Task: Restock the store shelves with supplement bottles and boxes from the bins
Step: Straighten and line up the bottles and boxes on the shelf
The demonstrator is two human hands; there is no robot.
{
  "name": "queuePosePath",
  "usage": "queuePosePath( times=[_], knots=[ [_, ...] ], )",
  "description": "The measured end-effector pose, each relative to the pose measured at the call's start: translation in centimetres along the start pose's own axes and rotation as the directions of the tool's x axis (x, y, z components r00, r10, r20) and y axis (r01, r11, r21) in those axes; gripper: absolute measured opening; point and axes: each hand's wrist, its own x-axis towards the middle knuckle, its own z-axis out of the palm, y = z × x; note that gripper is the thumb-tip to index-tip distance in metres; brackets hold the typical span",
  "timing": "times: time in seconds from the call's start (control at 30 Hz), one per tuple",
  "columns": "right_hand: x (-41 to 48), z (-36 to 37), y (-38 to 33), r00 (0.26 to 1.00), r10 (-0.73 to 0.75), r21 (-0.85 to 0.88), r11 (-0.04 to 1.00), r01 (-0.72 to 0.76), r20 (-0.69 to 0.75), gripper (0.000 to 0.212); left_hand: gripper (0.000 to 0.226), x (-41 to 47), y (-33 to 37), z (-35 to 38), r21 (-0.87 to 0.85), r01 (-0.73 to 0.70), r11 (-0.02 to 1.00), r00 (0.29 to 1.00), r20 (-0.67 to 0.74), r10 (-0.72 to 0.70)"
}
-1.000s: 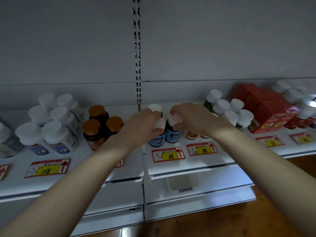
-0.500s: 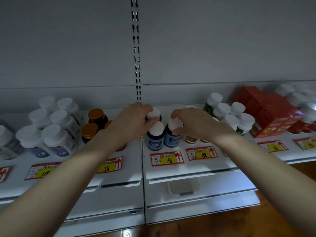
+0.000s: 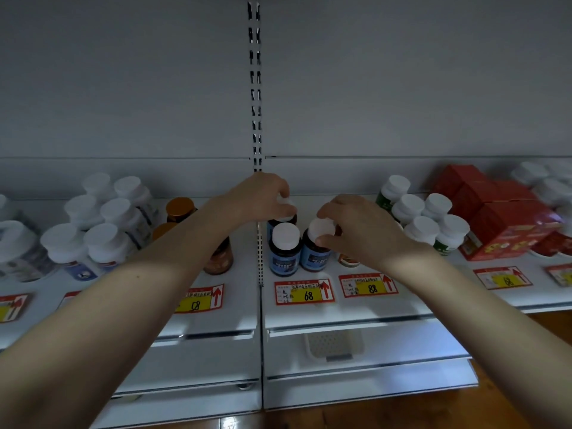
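Observation:
Three dark bottles with blue labels and white caps stand on the white shelf (image 3: pixel 309 317) above the "68" price tag (image 3: pixel 305 293). My left hand (image 3: pixel 261 199) grips the cap of the rear blue-label bottle (image 3: pixel 283 218), which it mostly hides. My right hand (image 3: pixel 359 227) pinches the white cap of the front right blue-label bottle (image 3: pixel 315 249). The front left blue-label bottle (image 3: pixel 285 249) stands free between my hands.
Amber bottles with orange caps (image 3: pixel 181 209) stand left of my left arm, and big white-capped bottles (image 3: pixel 102 239) further left. Green-label bottles (image 3: pixel 424 218) and red boxes (image 3: pixel 501 212) sit to the right. A white perforated bin (image 3: pixel 332 345) shows below the shelf.
My left hand has moved back from the front bottles to the rear bottle's cap. My right hand stays on the front right bottle's cap. The view has shifted slightly.

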Motion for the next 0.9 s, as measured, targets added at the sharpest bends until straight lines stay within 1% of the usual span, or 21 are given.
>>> queuePosePath(
  times=[0.03,0.1,0.17,0.23,0.3,0.37,0.4,0.47,0.57,0.63,0.7,0.8,0.9],
  knots=[
    [-0.1,0.0,-0.3,1.000,-0.017,0.029,0.999,0.018,-0.015,0.042,0.045,-0.1,-0.1,-0.1,-0.015,0.008,1.000,0.999,-0.034,-0.009],
    [-0.3,-0.2,-1.3,0.998,-0.068,0.110,0.992,0.068,0.002,0.040,0.042,-0.5,-0.4,-0.9,-0.048,0.030,0.998,0.985,-0.170,-0.038],
    [-0.3,-0.2,-2.7,0.988,-0.154,0.216,0.966,0.145,0.026,0.038,0.035,-1.4,-1.3,-2.2,-0.052,0.032,0.998,0.939,-0.341,-0.048],
    [0.0,-0.1,-4.4,0.969,-0.246,0.309,0.922,0.234,-0.001,0.035,0.039,-2.7,-2.5,-3.6,0.011,0.017,1.000,0.879,-0.477,-0.010],
    [0.7,0.0,-6.2,0.956,-0.293,0.303,0.910,0.282,-0.008,0.034,0.044,-4.7,-4.0,-5.0,0.049,0.020,0.999,0.839,-0.544,0.010],
    [1.7,0.1,-7.6,0.948,-0.319,0.272,0.911,0.311,-0.016,0.032,0.047,-6.9,-5.6,-6.2,0.074,0.072,0.995,0.841,-0.540,-0.021],
    [2.3,0.2,-8.3,0.946,-0.322,0.265,0.911,0.315,-0.018,0.031,0.045,-8.1,-6.4,-6.7,0.084,0.102,0.991,0.847,-0.529,-0.043],
    [3.3,0.2,-9.5,0.948,-0.319,0.264,0.912,0.313,-0.021,0.030,0.043,-10.3,-7.7,-7.1,0.087,0.106,0.991,0.879,-0.474,-0.053],
    [4.6,0.4,-11.2,0.964,-0.261,0.268,0.934,0.238,0.053,0.031,0.045,-13.0,-8.9,-6.8,0.111,0.081,0.991,0.950,-0.308,-0.043],
    [5.5,0.8,-12.1,0.971,-0.203,0.249,0.954,0.166,0.130,0.036,0.038,-13.9,-9.3,-6.2,0.135,0.036,0.990,0.983,-0.185,-0.011],
    [6.1,1.4,-12.6,0.972,-0.147,0.229,0.968,0.104,0.182,0.039,0.027,-14.3,-9.3,-5.4,0.143,-0.033,0.989,0.994,-0.101,0.048],
    [6.4,2.0,-13.4,0.978,-0.087,0.208,0.977,0.047,0.189,0.043,0.022,-14.1,-9.9,-4.1,0.171,-0.120,0.978,0.990,-0.047,0.129],
    [6.4,2.2,-13.7,0.989,-0.061,0.237,0.971,0.026,0.138,0.037,0.016,-13.6,-10.8,-3.2,0.171,-0.132,0.976,0.987,-0.072,0.146]
  ],
)
